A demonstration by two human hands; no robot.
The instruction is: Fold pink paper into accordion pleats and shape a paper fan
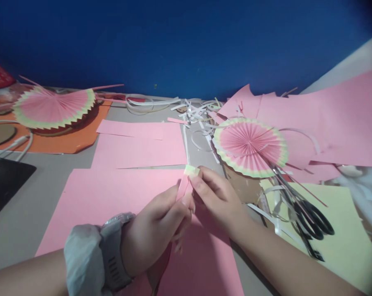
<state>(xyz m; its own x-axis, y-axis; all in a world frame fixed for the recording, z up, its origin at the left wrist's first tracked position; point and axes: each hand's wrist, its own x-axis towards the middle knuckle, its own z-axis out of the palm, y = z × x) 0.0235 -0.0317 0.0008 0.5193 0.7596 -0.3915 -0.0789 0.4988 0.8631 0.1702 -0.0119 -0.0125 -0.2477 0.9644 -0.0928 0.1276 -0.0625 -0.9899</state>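
Between my two hands is a narrow folded paper strip (pixel 184 183), pink with a pale yellow-green end pointing away from me. My left hand (pixel 164 222), with a watch and a grey scrunchie at its wrist, is closed on the strip's lower part. Higher up, my right hand (pixel 218 195) pinches the strip near its yellow-green end with thumb and fingers. Both hands are above a large pink sheet (pixel 112 197). The strip's lower end is hidden by my left hand.
A round pleated pink paper fan (pixel 249 146) and black-handled scissors (pixel 309 218) lie to the right, by a pale yellow sheet (pixel 343 222). Another pleated fan (pixel 54 107) is at the back left, near a black device (pixel 7 185). White paper scraps (pixel 195 111) lie along the blue wall (pixel 173 45).
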